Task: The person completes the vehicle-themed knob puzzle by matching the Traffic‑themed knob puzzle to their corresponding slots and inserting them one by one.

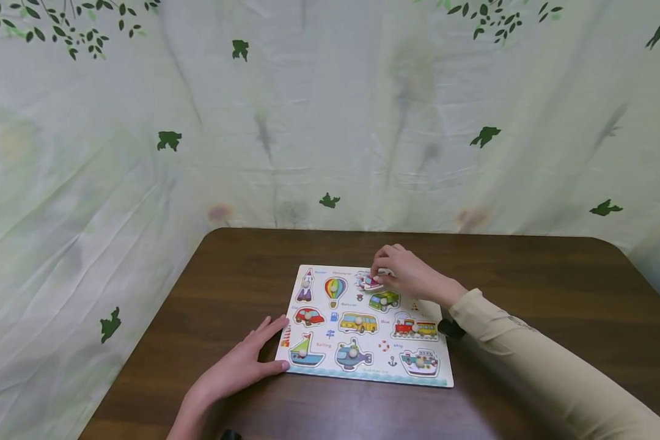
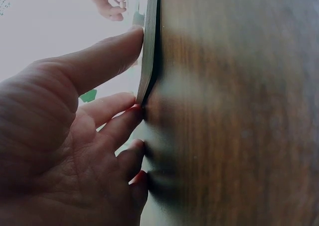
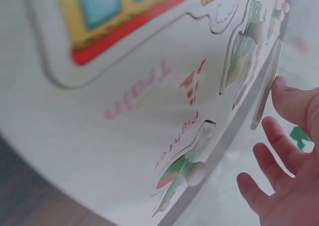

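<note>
A white wooden knob puzzle board (image 1: 321,333) with printed vehicles lies on the table. My right hand (image 1: 409,275) is over its top right part, pinching a small pink-and-white helicopter puzzle piece (image 1: 370,282) between thumb and fingertips. The right wrist view shows that piece edge-on, as a thin slab (image 3: 266,94) tilted at the board's far side, the other fingers spread below the thumb. My left hand (image 1: 242,360) touches the board's left edge, thumb near the lower corner, fingers extended. The left wrist view shows its fingertips against the board's side (image 2: 148,52).
Other knobbed pieces sit in the board: a balloon (image 1: 335,290), a green jeep (image 1: 385,300), a bus (image 1: 358,322), a train (image 1: 415,328), a ship (image 1: 420,363) and several more. The brown table (image 1: 242,269) meets a leaf-printed curtain (image 1: 363,122) behind.
</note>
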`<state>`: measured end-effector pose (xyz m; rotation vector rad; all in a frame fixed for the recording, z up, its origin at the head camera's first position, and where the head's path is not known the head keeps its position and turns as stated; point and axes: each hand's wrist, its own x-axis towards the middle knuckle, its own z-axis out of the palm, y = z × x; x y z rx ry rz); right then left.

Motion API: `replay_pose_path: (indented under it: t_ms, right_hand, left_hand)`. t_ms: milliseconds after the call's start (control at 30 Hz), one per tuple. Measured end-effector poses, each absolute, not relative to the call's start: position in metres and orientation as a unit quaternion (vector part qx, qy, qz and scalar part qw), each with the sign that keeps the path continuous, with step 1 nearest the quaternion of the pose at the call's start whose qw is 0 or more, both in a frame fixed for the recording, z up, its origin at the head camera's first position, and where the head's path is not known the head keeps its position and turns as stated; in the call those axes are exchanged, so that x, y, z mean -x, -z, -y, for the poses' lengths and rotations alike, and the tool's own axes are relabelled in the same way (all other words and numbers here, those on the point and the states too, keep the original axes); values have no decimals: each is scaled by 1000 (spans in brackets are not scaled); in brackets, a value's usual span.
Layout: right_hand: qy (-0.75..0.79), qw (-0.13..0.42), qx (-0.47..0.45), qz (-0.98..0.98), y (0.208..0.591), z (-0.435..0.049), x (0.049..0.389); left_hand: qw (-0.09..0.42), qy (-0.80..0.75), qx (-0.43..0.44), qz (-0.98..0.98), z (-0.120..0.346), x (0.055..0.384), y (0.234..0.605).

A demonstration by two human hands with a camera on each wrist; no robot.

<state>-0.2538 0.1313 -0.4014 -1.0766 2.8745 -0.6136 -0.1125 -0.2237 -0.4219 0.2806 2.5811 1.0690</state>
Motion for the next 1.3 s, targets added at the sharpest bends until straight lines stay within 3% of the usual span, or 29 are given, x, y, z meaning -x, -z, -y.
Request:
replay_pose_path:
  t_ms: [1300]
  right_hand:
    - [165, 48, 314, -934, 411, -121, 262]
  left_hand:
    - [173, -372, -103, -906, 222, 112, 422]
